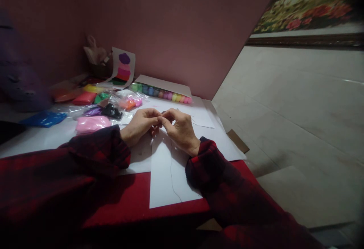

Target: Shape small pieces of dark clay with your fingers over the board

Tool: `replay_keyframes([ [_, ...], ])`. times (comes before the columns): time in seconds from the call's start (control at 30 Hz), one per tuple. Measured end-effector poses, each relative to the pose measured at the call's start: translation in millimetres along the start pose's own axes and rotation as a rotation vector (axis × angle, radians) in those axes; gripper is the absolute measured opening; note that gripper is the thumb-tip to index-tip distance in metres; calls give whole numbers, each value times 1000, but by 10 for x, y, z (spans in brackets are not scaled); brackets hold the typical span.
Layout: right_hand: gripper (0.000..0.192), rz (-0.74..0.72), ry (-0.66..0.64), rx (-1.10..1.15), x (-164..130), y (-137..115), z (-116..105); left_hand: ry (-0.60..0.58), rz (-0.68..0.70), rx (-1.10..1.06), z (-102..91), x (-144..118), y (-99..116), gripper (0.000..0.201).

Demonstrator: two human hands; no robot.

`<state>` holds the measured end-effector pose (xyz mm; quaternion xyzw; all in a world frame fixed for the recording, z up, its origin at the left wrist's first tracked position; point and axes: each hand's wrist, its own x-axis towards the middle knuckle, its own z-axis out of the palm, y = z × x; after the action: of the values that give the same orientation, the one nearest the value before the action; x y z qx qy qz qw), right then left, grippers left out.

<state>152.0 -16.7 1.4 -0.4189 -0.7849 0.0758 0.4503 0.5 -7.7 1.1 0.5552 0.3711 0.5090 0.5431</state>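
Observation:
Over the white paper, my left hand [142, 125] and my right hand [181, 129] meet at the fingertips, thumbs and forefingers pinched together. Whatever sits between those fingers is too small and hidden to name. Under them lies a white sheet of paper [162, 180] with a thin wavy drawn line running toward its near edge. Left of my left hand are a pink packet [93, 123] of what looks like soft clay and a black lump [112, 111] in clear plastic.
A row of coloured tubs [162, 94] stands at the back beside a propped card with coloured bands [124, 67]. More packets lie left: blue [44, 118], red [84, 97], orange [129, 104]. A red cloth [119, 199] covers the table's front edge. A pink wall [170, 29] rises behind.

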Motion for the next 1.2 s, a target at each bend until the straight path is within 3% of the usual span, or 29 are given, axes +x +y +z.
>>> replay_keyframes([
  [0.67, 13, -29, -12, -60, -5, -7, -7, -5, 6, 19, 7, -11, -1, 29],
  [1.2, 13, -24, -30, -86, -8, -15, -7, 0, 25, 59, 8, -18, -25, 16],
])
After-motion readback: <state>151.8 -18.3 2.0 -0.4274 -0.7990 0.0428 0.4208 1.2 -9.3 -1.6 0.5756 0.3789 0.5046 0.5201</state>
